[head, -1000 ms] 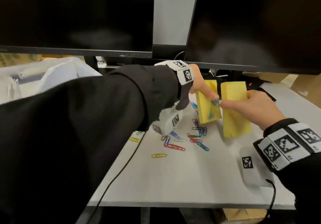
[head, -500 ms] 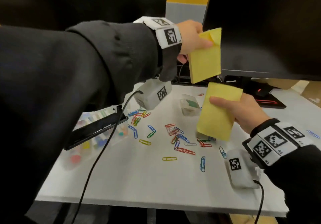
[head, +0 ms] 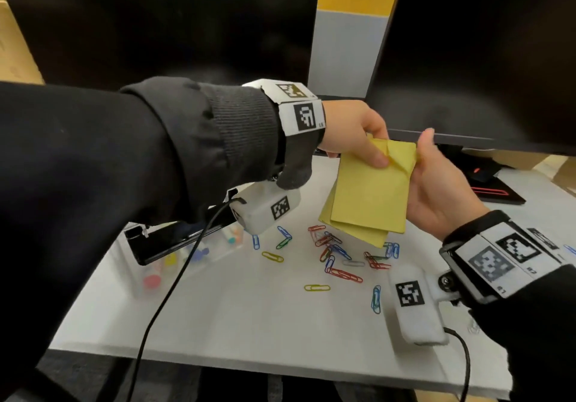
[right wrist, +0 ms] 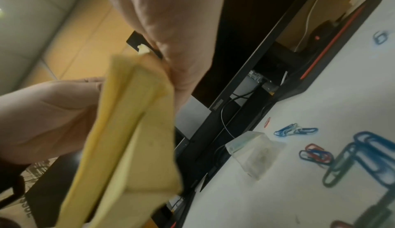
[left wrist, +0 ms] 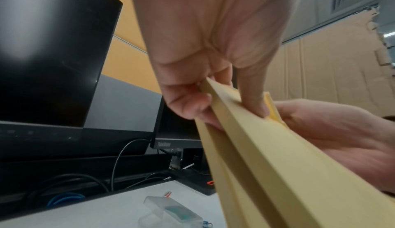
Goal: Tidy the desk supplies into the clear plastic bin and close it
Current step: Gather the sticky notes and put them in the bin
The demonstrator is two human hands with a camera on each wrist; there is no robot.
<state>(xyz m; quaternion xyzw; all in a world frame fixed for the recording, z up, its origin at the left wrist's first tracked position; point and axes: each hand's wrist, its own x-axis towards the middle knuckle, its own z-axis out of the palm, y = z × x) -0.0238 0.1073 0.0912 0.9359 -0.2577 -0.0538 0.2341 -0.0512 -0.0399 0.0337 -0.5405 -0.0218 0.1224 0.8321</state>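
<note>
Above the white desk (head: 237, 317), from the head view, two stacked pads of yellow sticky notes (head: 371, 189) are held in the air between both hands. The left hand (head: 352, 130) pinches the upper pad near its top, thumb on the face, where one sheet's corner is curled and creased. The right hand (head: 442, 192) cups the stack from its right edge and back, fingers wrapped behind. The pads are matte paper, rectangular, the lower one offset so its corner pokes out below. Coloured wire paper clips (head: 339, 255) lie scattered on the desk under them. At left, a clear plastic bin (head: 174, 264) with a black lid edge holds small coloured items, blurred through its wall.

From the left wrist view, the left hand (left wrist: 205, 66) grips the thick edge of the sticky notes (left wrist: 252, 150), thumb pressed on top, with the right hand (left wrist: 333, 130) behind. A small clear plastic box (left wrist: 169, 213) with something teal inside sits on the desk below.

From the right wrist view, the blurred pads (right wrist: 132, 140) show layered edges, gripped by the right hand (right wrist: 171, 34); the small clear box (right wrist: 252, 148) stands beside paper clips (right wrist: 316, 154).
</note>
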